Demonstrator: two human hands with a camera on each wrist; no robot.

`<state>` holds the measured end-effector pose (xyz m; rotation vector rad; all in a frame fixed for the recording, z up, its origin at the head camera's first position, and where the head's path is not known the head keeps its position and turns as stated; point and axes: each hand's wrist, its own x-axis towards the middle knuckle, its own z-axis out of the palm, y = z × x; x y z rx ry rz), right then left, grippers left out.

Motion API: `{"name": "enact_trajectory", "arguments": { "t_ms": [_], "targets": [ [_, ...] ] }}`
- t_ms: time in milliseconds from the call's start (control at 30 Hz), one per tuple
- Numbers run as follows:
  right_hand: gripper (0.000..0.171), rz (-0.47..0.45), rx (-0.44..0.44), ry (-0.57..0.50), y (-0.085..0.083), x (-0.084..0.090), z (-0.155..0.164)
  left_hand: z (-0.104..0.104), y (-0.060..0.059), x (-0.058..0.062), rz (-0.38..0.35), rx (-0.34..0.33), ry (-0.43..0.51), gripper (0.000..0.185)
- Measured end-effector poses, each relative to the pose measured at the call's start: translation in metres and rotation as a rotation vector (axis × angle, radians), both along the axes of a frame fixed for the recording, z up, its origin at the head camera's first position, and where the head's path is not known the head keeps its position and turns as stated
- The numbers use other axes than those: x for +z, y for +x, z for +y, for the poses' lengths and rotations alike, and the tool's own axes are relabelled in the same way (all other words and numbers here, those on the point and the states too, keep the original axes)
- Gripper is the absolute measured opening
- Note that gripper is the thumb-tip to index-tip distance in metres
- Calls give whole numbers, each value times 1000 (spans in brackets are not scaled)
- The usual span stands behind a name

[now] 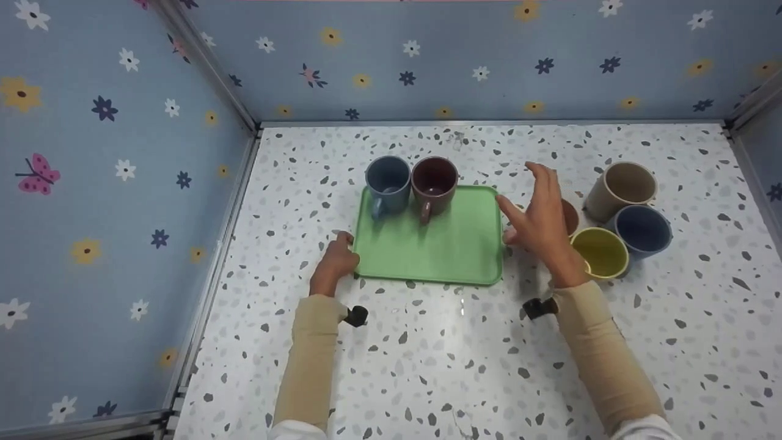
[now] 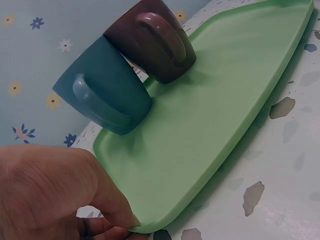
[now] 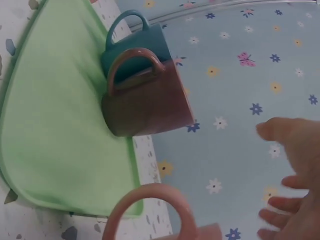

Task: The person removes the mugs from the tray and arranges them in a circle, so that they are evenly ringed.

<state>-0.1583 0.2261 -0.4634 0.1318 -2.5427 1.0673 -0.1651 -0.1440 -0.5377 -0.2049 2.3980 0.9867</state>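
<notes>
Two mugs on the tray, four more waiting to its right.

From the head view, the left hand (image 1: 335,260) pinches the tray's (image 1: 427,250) near-left corner on the counter (image 1: 427,366), while the right hand (image 1: 540,220), fingers spread and holding nothing, hovers over a pink mug (image 1: 570,215) just beside the tray; beige (image 1: 620,189), yellow (image 1: 602,252) and blue (image 1: 641,229) mugs cluster beyond. The left wrist view shows fingers curled under the tray (image 2: 210,125) rim, the teal mug (image 2: 102,87) and brown mug (image 2: 150,40) touching at the far edge. In the right wrist view the pink handle (image 3: 150,210) sits below open fingers (image 3: 295,150). I'd keep the tray pinned and take the handle squarely.
</notes>
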Motion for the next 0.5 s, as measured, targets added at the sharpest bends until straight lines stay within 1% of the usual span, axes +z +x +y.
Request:
{"name": "enact_trajectory", "arguments": {
  "t_ms": [167,333,500],
  "targets": [
    [67,19,84,-62,-12,-8,-8,0,0,1,1,10,-5,47],
    [66,9,149,-120,-22,-16,-15,0,0,1,2,10,-13,48],
    [67,-15,204,-137,-31,-21,-25,0,-1,0,-8,15,-9,50]
  ]
}}
